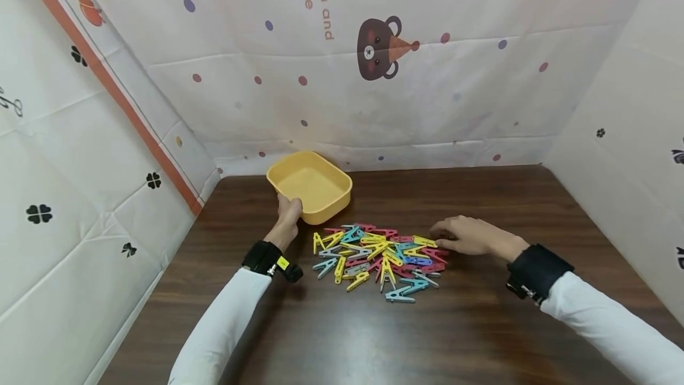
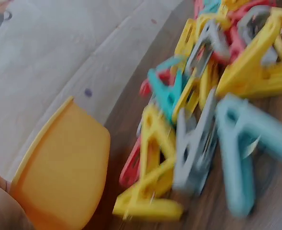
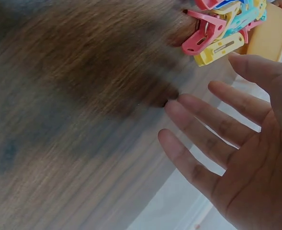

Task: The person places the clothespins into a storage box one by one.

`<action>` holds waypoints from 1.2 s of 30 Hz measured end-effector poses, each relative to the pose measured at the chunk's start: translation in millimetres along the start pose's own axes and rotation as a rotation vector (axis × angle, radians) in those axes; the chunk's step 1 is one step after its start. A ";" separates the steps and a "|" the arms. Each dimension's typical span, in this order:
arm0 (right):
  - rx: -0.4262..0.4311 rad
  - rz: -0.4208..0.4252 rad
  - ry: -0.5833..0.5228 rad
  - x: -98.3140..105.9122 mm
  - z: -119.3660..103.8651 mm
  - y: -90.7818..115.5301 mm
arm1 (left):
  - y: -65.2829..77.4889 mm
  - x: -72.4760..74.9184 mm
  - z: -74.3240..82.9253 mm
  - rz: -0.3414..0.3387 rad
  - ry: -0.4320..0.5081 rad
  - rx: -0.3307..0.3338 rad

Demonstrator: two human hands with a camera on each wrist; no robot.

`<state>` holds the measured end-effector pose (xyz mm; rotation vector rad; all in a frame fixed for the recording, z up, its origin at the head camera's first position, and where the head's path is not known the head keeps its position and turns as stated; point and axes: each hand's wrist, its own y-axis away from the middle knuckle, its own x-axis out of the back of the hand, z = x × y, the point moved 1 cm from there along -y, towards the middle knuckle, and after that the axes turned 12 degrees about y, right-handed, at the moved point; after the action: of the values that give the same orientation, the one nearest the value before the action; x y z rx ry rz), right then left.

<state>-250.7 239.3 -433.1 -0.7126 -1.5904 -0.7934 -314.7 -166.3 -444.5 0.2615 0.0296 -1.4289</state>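
My left hand (image 1: 289, 218) grips the near left rim of a yellow plastic basin (image 1: 310, 183), with the thumb on the side that faces me. Inside the basin only its bare bottom shows. In front of it lies a loose pile of clothespins (image 1: 376, 249) in yellow, red, teal, grey and blue. Beside the right end of the pile is my right hand (image 1: 470, 235), its fingers spread and nothing in them. In the right wrist view a yellow clothespin (image 3: 219, 49) and a red one (image 3: 204, 36) lie just beyond the thumb.
The pile rests on a dark brown wooden table (image 1: 481, 325). A white printed cloth (image 1: 454, 94) hangs along the table's back edge, and similar sheets stand at the left and right. A few teal clothespins (image 1: 401, 294) lie at the pile's near side.
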 end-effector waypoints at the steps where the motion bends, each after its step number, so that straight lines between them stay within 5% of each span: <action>1: -0.003 -0.003 -0.006 -1.2 -1.0 1.4 | 3.5 -3.7 -0.8 -0.013 -0.010 0.003; 9: -0.030 -0.009 -0.032 -8.3 -12.2 6.4 | 20.2 -34.5 -2.5 -0.091 -0.040 0.026; 15: -0.038 0.005 -0.047 -9.5 -20.6 10.2 | 13.3 -57.9 -6.2 -0.209 0.024 -0.017; 19: -0.032 0.019 -0.053 -9.4 -25.7 11.4 | 2.7 -68.1 -10.8 -0.213 0.056 -0.063; 28: -0.039 0.019 -0.041 -11.6 -32.0 17.3 | -7.9 -71.0 -19.4 -0.176 -0.098 -0.053; 36: -0.073 0.021 -0.034 -12.4 -37.6 25.0 | -2.0 -64.7 -23.1 -0.301 -0.177 -0.042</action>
<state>-207.1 223.1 -438.5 -0.7983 -1.5888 -0.8313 -323.0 -99.0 -455.9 0.0966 -0.0477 -1.7438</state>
